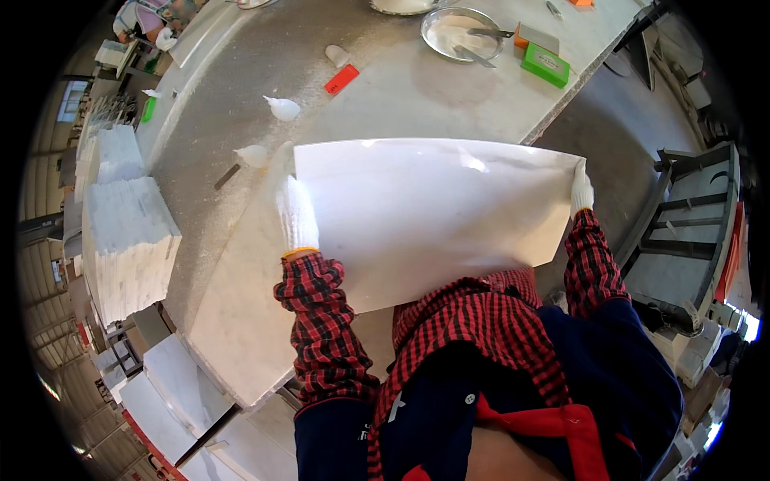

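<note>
A large, glossy white stone slab (pixel 433 216) is held in front of my body at the edge of the worktable, its polished face toward me. My left hand (pixel 298 216), in a white knitted glove, grips the slab's left edge. On the opposite edge, near the upper right corner, my right hand (pixel 583 191) is closed in a matching glove. The fingers of both hands are partly hidden by the slab. Its lower edge comes close to my red-and-black checked apron (pixel 473 321).
The dusty worktable (pixel 385 88) carries a metal bowl (pixel 449 36) with tools in it, a green box (pixel 545 66), a red block (pixel 342 79) and a white squeeze bottle (pixel 282 108). Stacked stone slabs (pixel 128 240) stand at left. A metal-framed rack (pixel 682 232) is at right.
</note>
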`<state>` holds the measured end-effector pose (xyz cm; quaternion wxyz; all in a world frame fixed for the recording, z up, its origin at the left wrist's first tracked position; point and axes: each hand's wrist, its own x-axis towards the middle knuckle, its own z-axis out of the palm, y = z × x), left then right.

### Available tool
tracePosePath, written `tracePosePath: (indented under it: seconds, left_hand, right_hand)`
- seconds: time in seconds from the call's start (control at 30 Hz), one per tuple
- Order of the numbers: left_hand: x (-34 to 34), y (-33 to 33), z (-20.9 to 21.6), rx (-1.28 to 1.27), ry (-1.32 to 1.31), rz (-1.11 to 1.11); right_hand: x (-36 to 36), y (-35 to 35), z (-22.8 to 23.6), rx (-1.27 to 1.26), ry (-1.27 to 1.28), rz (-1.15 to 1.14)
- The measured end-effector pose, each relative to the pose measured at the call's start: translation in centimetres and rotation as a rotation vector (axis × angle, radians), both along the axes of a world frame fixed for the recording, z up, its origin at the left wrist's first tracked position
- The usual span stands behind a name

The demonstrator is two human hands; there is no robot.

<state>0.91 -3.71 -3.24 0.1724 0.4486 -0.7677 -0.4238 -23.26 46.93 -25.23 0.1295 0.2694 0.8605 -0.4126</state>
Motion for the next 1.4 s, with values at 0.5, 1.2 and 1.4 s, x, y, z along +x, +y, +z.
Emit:
tracePosePath:
  seconds: [0.5, 1.2, 1.4]
  left_hand:
    - [6.3, 7.5, 2.2, 0.126, 0.103, 0.048]
    - [8.8, 7.8, 6.1, -0.186, 0.65, 0.137]
    - [9.2, 7.3, 6.9, -0.223, 0.728, 0.128]
  right_hand:
    - [-0.5, 2.9, -3.6, -0.679, -0.02, -0.125]
    - [2.2, 4.2, 17.1, -0.583, 0.645, -0.212]
    - [1.7, 5.0, 19.6, -0.218, 0.738, -0.019]
